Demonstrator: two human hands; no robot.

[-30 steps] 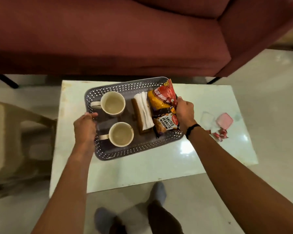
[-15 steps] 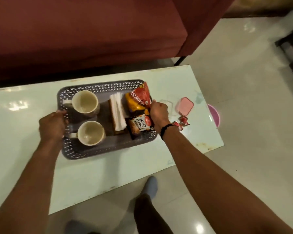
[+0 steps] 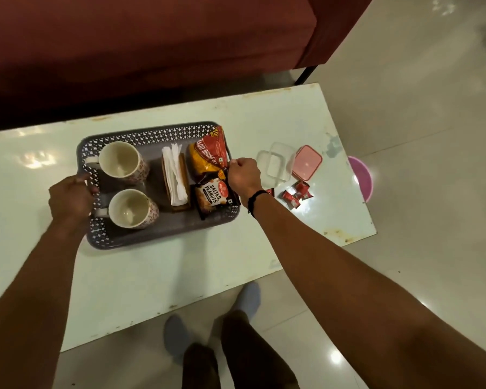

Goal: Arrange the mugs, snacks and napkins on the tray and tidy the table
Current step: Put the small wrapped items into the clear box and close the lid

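Observation:
A grey perforated tray (image 3: 152, 238) rests on the white table (image 3: 157, 276). In it stand two patterned mugs, one at the back (image 3: 121, 162) and one in front (image 3: 131, 208), a holder with white napkins (image 3: 175, 175), a red and orange snack bag (image 3: 208, 155) and a salted peanuts packet (image 3: 215, 196). My left hand (image 3: 70, 197) grips the tray's left rim. My right hand (image 3: 243, 176) is closed at the tray's right rim, against the edge of the snack bag.
Right of the tray lie a clear plastic box (image 3: 277, 164), its pink lid (image 3: 306, 162) and several small red wrappers (image 3: 295, 193). A pink bin (image 3: 364, 178) stands on the floor past the table's right edge. A maroon sofa (image 3: 152, 51) runs behind the table. My feet are below its front edge.
The view has swung right, so the tray sits further left in frame. Both hands have stayed on the tray's two sides, and the clear box and pink bin have come into sight.

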